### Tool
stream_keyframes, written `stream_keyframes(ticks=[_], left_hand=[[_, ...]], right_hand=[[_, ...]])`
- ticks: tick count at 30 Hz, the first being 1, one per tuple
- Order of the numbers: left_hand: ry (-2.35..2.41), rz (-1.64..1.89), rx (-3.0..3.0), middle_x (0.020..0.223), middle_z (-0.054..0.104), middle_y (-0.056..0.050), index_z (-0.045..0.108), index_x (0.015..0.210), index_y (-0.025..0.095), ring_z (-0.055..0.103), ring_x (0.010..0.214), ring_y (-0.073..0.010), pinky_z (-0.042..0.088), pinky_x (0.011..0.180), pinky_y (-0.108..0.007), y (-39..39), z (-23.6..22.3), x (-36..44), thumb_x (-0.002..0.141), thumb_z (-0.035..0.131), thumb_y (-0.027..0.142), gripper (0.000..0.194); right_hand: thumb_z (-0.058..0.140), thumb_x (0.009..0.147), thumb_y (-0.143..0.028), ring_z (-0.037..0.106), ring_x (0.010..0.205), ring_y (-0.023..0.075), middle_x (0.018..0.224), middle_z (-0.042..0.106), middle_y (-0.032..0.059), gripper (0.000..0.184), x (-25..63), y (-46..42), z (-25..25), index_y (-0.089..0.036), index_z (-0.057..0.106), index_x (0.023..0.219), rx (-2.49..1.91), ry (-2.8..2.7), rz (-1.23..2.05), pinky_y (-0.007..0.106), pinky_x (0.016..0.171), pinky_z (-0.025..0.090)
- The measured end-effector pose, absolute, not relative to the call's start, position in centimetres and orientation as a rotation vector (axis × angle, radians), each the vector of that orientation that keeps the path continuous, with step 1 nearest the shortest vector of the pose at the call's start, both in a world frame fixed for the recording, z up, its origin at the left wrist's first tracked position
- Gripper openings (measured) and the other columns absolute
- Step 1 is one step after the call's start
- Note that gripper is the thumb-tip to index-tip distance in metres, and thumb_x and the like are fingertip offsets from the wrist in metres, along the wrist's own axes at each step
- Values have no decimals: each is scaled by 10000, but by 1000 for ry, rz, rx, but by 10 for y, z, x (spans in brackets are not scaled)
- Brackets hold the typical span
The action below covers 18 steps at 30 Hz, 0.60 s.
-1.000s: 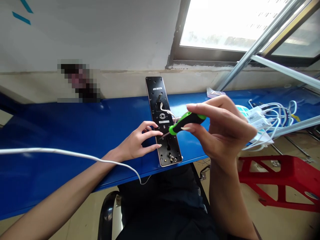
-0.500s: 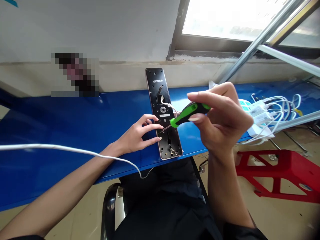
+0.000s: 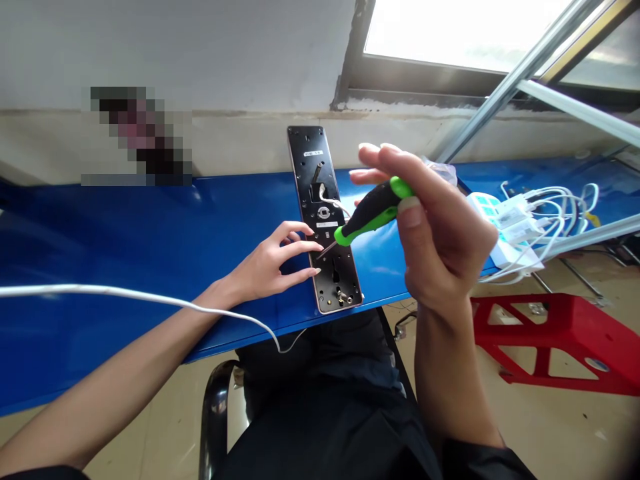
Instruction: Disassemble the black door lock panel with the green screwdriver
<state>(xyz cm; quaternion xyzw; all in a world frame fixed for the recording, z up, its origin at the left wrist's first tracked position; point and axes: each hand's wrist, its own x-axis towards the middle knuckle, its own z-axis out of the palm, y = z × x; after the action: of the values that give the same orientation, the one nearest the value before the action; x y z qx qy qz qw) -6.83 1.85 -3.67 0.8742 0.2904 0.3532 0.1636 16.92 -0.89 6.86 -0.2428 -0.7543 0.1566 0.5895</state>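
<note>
- The left hand [image 3: 267,263] lies at the plate's long edge, its fingers [image 3: 300,248] spread apart with the tips resting on the face of a long black lock backplate [image 3: 313,160].
- That backplate sits just beyond the left fingertips, crosswise on a blue worktop [image 3: 125,213], one end jutting past the near edge. The spread fingers look like a sound way to keep it from sliding on the glossy paint.
- The right hand's [image 3: 430,227] fingers [image 3: 400,167] are curled and clamped on the handle of a green-and-black screwdriver [image 3: 373,210], in a light, pen-like grip that should favour control.
- The screwdriver's thin shaft [image 3: 327,250] slants down from those fingers toward the plate's middle, close to the left fingertips. Whether its tip touches metal is too small to tell.
- A steeper, squarer shaft would seem safer, so a slip cannot skate toward the left fingers.
- A thin white wire [image 3: 327,199] loops on the plate beyond the left fingertips and is best kept clear of the shaft.
- A white cable [image 3: 125,292] drapes across the left forearm, well behind the fingers.
- White power adapters [image 3: 515,220] with tangled leads lie past the right fingers.
</note>
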Motion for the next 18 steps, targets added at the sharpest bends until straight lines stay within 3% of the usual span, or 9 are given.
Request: stream_keyframes(ticks=[3, 6, 8, 10, 12, 15, 18], left_hand=[[830, 1006, 2494, 1387, 529, -117, 655, 1286, 246, 634, 1083, -223, 599, 994, -453, 18, -37, -69, 955, 732, 352, 356], [834, 1008, 2499, 1386, 526, -121, 663, 1276, 236, 629, 1102, -231, 595, 1000, -454, 18, -36, -69, 954, 733, 353, 349], [839, 997, 2492, 1390, 523, -121, 661, 1280, 237, 629, 1080, -224, 601, 974, -445, 17, -36, -69, 957, 729, 351, 349], [841, 981, 2489, 1396, 520, -121, 654, 1289, 240, 626, 1064, -216, 603, 952, -432, 17, -35, -69, 961, 726, 349, 353], [837, 981, 2493, 1394, 521, -119, 649, 1291, 239, 624, 1066, -214, 599, 949, -425, 17, -35, -69, 963, 726, 346, 354], [834, 992, 2499, 1393, 517, -118, 650, 1285, 236, 627, 1074, -212, 597, 966, -427, 17, -35, -69, 965, 725, 352, 349], [838, 990, 2501, 1393, 515, -116, 650, 1287, 240, 626, 1098, -219, 601, 975, -429, 18, -35, -69, 967, 723, 356, 348]], right_hand=[[679, 961, -199, 742, 1037, 262, 1191, 764, -14, 405, 169, -8, 68, -425, 725, 1293, -571, -1736, 326, 483, 889, 664], [816, 880, -381, 712, 972, 258, 944, 710, 20, 317, 172, -4, 68, -381, 783, 1195, -613, -1728, 167, 442, 814, 662], [700, 962, -446, 704, 1041, 269, 1035, 705, 41, 294, 173, -4, 69, -380, 763, 1241, -639, -1754, 162, 459, 900, 649], [516, 1055, -363, 705, 1150, 269, 1291, 699, 12, 346, 171, -5, 69, -435, 681, 1350, -651, -1807, 248, 472, 1007, 623], [461, 1060, -259, 716, 1175, 258, 1407, 674, -41, 438, 169, -5, 68, -486, 616, 1400, -639, -1820, 337, 482, 1026, 623], [679, 965, -245, 742, 965, 236, 1165, 759, -13, 389, 167, -1, 66, -426, 703, 1309, -558, -1763, 282, 447, 820, 670], [806, 882, -359, 683, 872, 217, 924, 704, 18, 311, 168, 5, 64, -343, 783, 1192, -518, -1710, 158, 388, 704, 640]])
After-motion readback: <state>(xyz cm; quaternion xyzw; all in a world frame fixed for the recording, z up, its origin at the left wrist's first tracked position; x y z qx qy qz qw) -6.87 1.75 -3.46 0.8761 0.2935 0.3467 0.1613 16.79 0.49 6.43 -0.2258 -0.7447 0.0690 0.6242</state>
